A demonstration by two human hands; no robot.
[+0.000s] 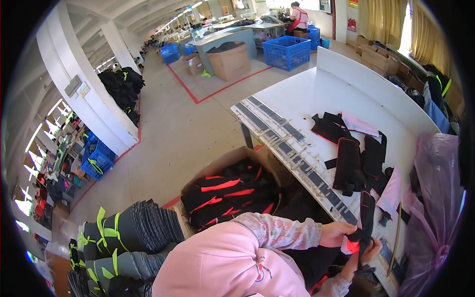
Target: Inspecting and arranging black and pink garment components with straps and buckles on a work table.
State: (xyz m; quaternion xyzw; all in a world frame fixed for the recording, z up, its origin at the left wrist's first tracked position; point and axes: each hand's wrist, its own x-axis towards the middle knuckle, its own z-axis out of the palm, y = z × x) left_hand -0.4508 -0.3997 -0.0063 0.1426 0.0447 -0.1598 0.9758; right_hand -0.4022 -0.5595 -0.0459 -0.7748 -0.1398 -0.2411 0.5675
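My left hand [338, 233], at the end of a flowered sleeve, is closed on a black fabric piece with red lining [363, 236]. Lower right, my right hand [367, 256] grips the same piece from the other side, its fingers bent around the black cloth. The piece is held at the near edge of the white table [302, 91], and a narrow part with red edging runs up from it. Just beyond lie several black fabric pieces with red edging [348, 161]. Among them are pale pink pieces [359, 123].
Left of the table, a cardboard box [190, 184] holds black and red pieces. Stacks of dark cloth [141, 227] tied with yellow-green strips stand at lower left. A purple plastic bag [430, 213] hangs at the right. Farther off are a blue crate [287, 52] and a person [298, 20].
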